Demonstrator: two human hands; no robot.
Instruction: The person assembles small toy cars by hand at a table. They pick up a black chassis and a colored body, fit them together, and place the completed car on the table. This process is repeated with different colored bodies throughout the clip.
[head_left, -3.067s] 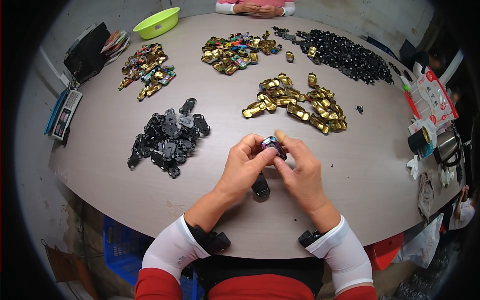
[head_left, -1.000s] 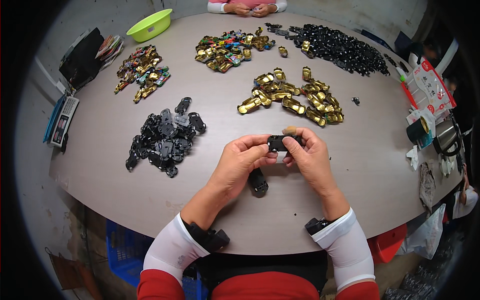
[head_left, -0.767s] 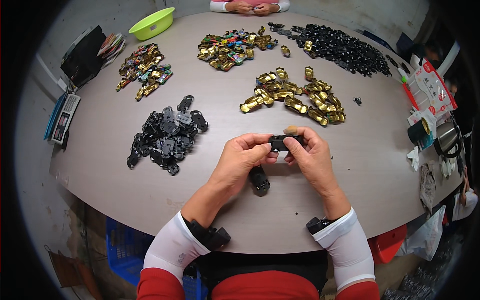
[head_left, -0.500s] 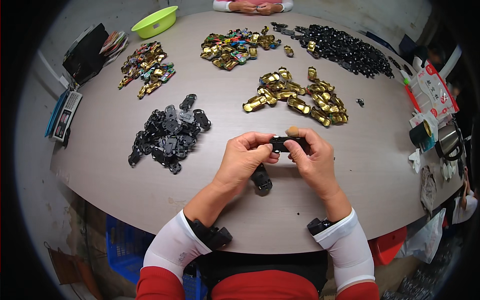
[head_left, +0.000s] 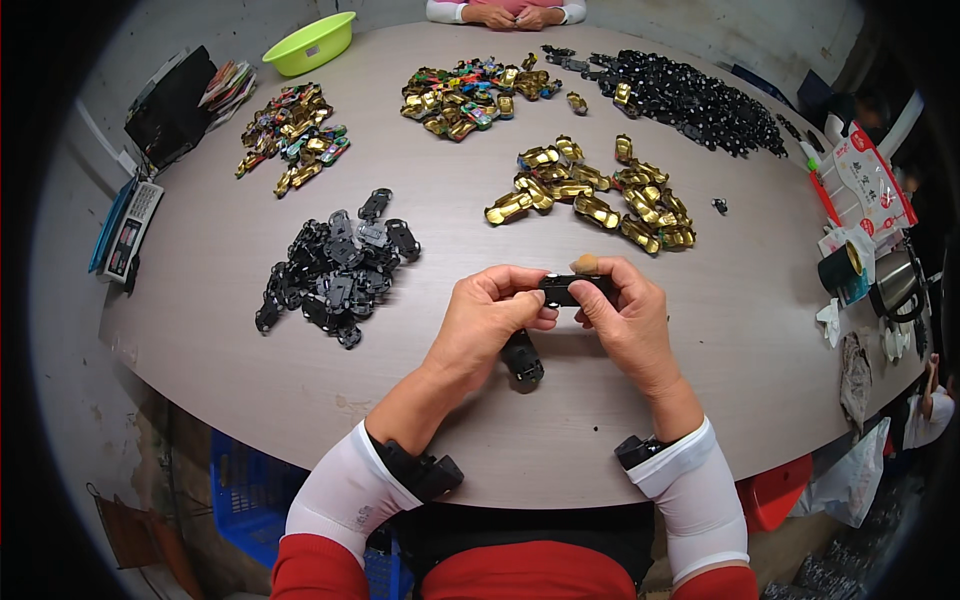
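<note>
Both hands are raised just over the table (head_left: 700,330), pinching one small black toy-car chassis (head_left: 566,290) between them. The left hand (head_left: 490,320) has thumb and forefinger closed on the chassis's left end; the right hand (head_left: 625,315) pinches the right end, remaining fingers curled under. A gold-tan bit shows just above the right fingertips; too small to tell what it is.

A second black chassis piece (head_left: 522,357) lies on the table right below the left hand, touching or nearly touching the palm heel; can't tell which.

Risks, as a judgement:
- The grip is fingertip-only on a small slick part, so a push or twist between the hands could pop it loose onto the table or off the near edge.
- The piece under the left hand could get knocked toward the near edge if the wrist drops or slides.
- Small fittings on the chassis are hidden by the fingers, so misalignment wouldn't be visible from here.

The pile of black chassis (head_left: 335,270) sits well to the left of the left hand, and the gold car bodies (head_left: 590,195) lie beyond both hands, apart from them. Mixing seems unlikely unless the held part flies forward.
</note>
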